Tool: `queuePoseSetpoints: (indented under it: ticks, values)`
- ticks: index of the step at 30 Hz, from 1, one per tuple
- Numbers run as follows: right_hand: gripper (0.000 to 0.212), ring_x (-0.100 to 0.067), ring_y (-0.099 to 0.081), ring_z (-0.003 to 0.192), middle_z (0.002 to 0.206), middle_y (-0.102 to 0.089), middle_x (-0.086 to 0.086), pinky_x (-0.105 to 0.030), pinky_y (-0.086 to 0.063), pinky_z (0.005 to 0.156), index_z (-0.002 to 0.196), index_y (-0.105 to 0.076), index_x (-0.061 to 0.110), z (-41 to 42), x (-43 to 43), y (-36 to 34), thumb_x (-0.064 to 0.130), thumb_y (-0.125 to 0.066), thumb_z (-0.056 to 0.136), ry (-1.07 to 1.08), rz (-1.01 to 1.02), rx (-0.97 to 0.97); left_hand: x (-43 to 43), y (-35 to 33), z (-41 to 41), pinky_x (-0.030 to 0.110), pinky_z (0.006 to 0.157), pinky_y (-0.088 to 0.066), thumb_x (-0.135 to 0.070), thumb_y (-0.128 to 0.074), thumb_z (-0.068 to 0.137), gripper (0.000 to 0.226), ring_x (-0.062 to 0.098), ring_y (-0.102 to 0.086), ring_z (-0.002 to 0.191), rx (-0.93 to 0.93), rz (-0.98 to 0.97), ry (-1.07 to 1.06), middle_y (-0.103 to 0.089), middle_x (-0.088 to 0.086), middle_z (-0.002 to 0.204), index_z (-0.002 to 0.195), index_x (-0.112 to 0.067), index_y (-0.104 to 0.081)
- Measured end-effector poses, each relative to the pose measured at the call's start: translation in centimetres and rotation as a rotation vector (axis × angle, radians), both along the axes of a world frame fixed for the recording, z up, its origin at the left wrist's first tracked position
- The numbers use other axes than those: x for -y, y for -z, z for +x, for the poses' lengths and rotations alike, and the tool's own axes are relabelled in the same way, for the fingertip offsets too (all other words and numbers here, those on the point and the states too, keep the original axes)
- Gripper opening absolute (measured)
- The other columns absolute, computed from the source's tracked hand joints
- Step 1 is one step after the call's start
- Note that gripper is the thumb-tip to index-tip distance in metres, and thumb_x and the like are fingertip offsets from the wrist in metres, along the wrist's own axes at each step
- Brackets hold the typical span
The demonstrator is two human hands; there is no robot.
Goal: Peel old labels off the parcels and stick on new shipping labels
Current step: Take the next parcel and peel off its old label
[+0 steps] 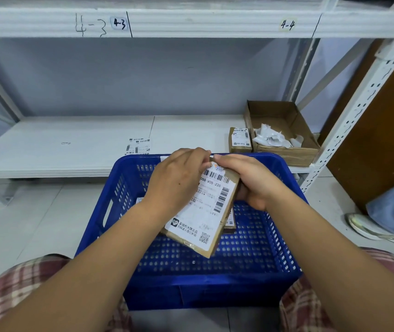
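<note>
A small brown cardboard parcel (pixel 217 238) with a white shipping label (pixel 203 212) on its face is held tilted above the blue plastic basket (pixel 215 291). My right hand (pixel 251 180) grips the parcel's upper right side. My left hand (pixel 179 178) lies over the label's upper left, its fingertips pinching at the label's top corner. More labelled parcels lie in the basket under the held one, mostly hidden. A loose sheet of labels (pixel 138 146) lies on the white shelf (pixel 47 144) behind the basket.
A labelled brown parcel (pixel 240 140) stands on the shelf beside an open cardboard box (pixel 286 116) holding crumpled peeled labels (pixel 271 138). A perforated shelf post (pixel 349 121) rises at the right. Another person's shoe (pixel 370 227) is on the floor at far right.
</note>
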State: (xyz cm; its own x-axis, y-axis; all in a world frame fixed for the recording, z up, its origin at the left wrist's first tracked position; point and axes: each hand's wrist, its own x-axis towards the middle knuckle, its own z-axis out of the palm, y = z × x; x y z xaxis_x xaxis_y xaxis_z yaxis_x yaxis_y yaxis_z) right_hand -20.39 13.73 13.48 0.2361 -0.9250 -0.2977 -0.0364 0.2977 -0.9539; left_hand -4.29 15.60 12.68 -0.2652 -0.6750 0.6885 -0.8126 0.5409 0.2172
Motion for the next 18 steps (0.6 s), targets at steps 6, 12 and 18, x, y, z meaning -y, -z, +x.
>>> queuePoseSetpoints:
  ticks: [6,12,18]
  values:
    - [0.016,-0.021,-0.067,0.074,0.081,-0.071,-0.006,-0.037,-0.051,0.072,0.096,-0.069,0.014,0.3,0.0,0.6,0.029,-0.068,0.09,0.075,0.001,0.07,-0.7,-0.1,-0.7,0.027,0.075,-0.045,-0.024,-0.059,0.09,0.016,0.018,-0.065,0.096,-0.148,0.195,-0.072,-0.069,-0.002,0.11,0.093,-0.009,-0.062]
    - [0.035,-0.026,-0.065,0.084,0.091,-0.07,-0.011,-0.04,-0.049,0.076,0.112,-0.066,0.003,0.8,-0.3,1.0,0.03,-0.068,0.089,0.156,0.024,0.082,-0.8,0.0,-1.3,0.04,0.07,-0.049,-0.009,-0.06,0.09,0.005,0.019,-0.058,0.088,-0.207,0.214,-0.074,-0.062,0.005,0.101,0.088,-0.004,-0.061]
    - [0.04,-0.028,-0.067,0.083,0.089,-0.072,-0.012,-0.046,-0.052,0.082,0.112,-0.066,0.0,0.8,0.0,1.5,0.032,-0.069,0.088,0.191,0.026,0.076,-0.7,0.0,-1.5,0.042,0.069,-0.048,-0.01,-0.051,0.096,0.011,0.027,-0.059,0.086,-0.184,0.248,-0.089,-0.063,0.009,0.097,0.092,-0.002,-0.058]
